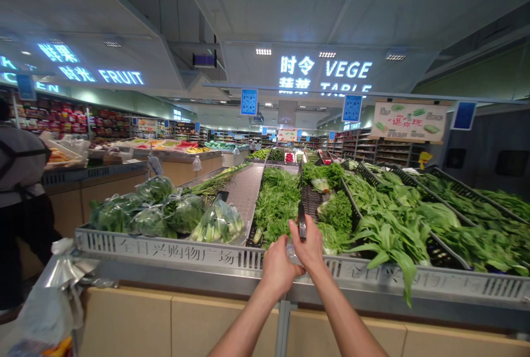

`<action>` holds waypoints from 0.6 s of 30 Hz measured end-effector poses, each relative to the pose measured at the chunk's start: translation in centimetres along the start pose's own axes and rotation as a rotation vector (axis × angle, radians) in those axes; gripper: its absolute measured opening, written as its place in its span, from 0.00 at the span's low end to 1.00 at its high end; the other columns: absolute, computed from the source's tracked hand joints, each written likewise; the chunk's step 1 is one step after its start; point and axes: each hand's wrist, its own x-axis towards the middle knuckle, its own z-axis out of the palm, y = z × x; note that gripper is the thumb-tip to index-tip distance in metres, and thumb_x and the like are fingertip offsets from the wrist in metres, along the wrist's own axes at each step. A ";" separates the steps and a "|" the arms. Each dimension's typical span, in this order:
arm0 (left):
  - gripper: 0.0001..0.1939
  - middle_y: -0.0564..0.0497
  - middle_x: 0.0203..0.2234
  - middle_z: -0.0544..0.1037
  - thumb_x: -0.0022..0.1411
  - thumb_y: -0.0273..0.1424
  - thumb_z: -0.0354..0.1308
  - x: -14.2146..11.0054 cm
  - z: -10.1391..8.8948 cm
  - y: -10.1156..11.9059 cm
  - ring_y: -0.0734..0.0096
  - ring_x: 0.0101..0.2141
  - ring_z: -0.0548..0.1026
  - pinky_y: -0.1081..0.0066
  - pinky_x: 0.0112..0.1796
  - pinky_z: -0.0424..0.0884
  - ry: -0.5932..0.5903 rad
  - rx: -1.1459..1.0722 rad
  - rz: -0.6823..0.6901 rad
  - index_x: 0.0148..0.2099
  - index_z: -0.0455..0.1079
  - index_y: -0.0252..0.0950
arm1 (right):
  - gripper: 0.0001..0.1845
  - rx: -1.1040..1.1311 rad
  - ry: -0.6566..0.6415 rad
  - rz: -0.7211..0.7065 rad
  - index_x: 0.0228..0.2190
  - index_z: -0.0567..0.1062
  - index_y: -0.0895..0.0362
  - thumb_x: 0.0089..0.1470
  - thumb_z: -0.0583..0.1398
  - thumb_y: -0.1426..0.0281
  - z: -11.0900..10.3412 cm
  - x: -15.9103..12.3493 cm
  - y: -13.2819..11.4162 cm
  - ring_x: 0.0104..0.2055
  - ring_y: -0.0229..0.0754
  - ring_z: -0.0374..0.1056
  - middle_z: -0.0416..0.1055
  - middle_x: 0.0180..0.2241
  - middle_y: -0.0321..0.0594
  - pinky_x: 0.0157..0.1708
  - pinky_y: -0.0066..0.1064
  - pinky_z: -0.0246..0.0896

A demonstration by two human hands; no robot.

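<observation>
My right hand (309, 244) is closed round a narrow dark tool (302, 221) with a shiny metallic side; its exact kind does not show. The tool points up and forward, away from me. My left hand (276, 264) is beside it, fingers curled, with a bit of clear plastic (293, 254) between the two hands. Whether the plastic is a bag or film I cannot tell. Both hands are over the front rail of the vegetable stand, just before the leafy greens (276, 197) and the curly lettuce (335, 211).
Bagged greens (153, 211) and a bag of pale-stemmed greens (219, 222) lie at left. Long-leaved greens (385, 208) fill crates at right, some hanging over the grey rail (165, 251). A roll of plastic bags (58, 285) hangs lower left. A person (20, 169) stands far left.
</observation>
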 end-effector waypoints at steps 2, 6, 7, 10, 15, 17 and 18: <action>0.33 0.48 0.39 0.70 0.33 0.32 0.61 0.0 0.1 -0.1 0.63 0.40 0.67 0.74 0.38 0.61 0.006 0.001 -0.007 0.46 0.59 0.35 | 0.18 0.000 -0.008 0.020 0.30 0.65 0.58 0.47 0.49 0.56 0.0 0.0 0.1 0.27 0.38 0.63 0.67 0.25 0.39 0.27 0.27 0.55; 0.34 0.47 0.38 0.70 0.32 0.32 0.62 0.1 0.2 -0.2 0.63 0.40 0.67 0.74 0.38 0.62 0.010 0.001 -0.020 0.46 0.59 0.35 | 0.18 -0.006 -0.014 0.055 0.29 0.65 0.58 0.47 0.48 0.55 0.2 -0.1 0.3 0.25 0.38 0.63 0.66 0.23 0.38 0.26 0.27 0.55; 0.34 0.48 0.38 0.70 0.32 0.32 0.62 0.2 0.2 -0.2 0.64 0.40 0.67 0.74 0.38 0.62 0.007 0.000 -0.021 0.46 0.59 0.35 | 0.18 -0.006 -0.011 0.053 0.30 0.65 0.58 0.47 0.49 0.55 0.3 -0.1 0.3 0.26 0.38 0.63 0.67 0.24 0.39 0.27 0.27 0.55; 0.33 0.48 0.38 0.70 0.33 0.32 0.61 0.3 0.2 -0.2 0.64 0.39 0.67 0.74 0.37 0.62 0.004 -0.002 -0.013 0.46 0.59 0.35 | 0.20 0.005 0.004 0.030 0.33 0.65 0.59 0.47 0.49 0.56 0.3 -0.1 0.4 0.30 0.39 0.64 0.67 0.30 0.42 0.30 0.29 0.56; 0.33 0.48 0.39 0.70 0.34 0.32 0.60 0.4 0.3 -0.2 0.64 0.41 0.67 0.74 0.38 0.62 0.002 -0.001 0.014 0.47 0.58 0.36 | 0.21 0.020 0.016 0.023 0.36 0.64 0.59 0.47 0.50 0.57 0.2 0.0 0.4 0.33 0.40 0.63 0.67 0.32 0.43 0.33 0.30 0.57; 0.33 0.48 0.40 0.69 0.35 0.32 0.60 0.4 0.4 -0.2 0.64 0.41 0.66 0.74 0.38 0.61 0.003 -0.005 0.019 0.47 0.57 0.35 | 0.21 0.025 0.017 0.018 0.37 0.64 0.59 0.47 0.50 0.57 0.1 0.0 0.4 0.33 0.40 0.63 0.67 0.32 0.43 0.33 0.30 0.57; 0.33 0.48 0.41 0.69 0.35 0.31 0.60 0.3 0.4 -0.2 0.65 0.42 0.66 0.74 0.39 0.61 0.002 -0.006 0.023 0.47 0.57 0.35 | 0.21 0.027 0.018 0.013 0.37 0.64 0.59 0.47 0.50 0.57 0.1 0.0 0.4 0.33 0.40 0.63 0.67 0.32 0.43 0.32 0.31 0.57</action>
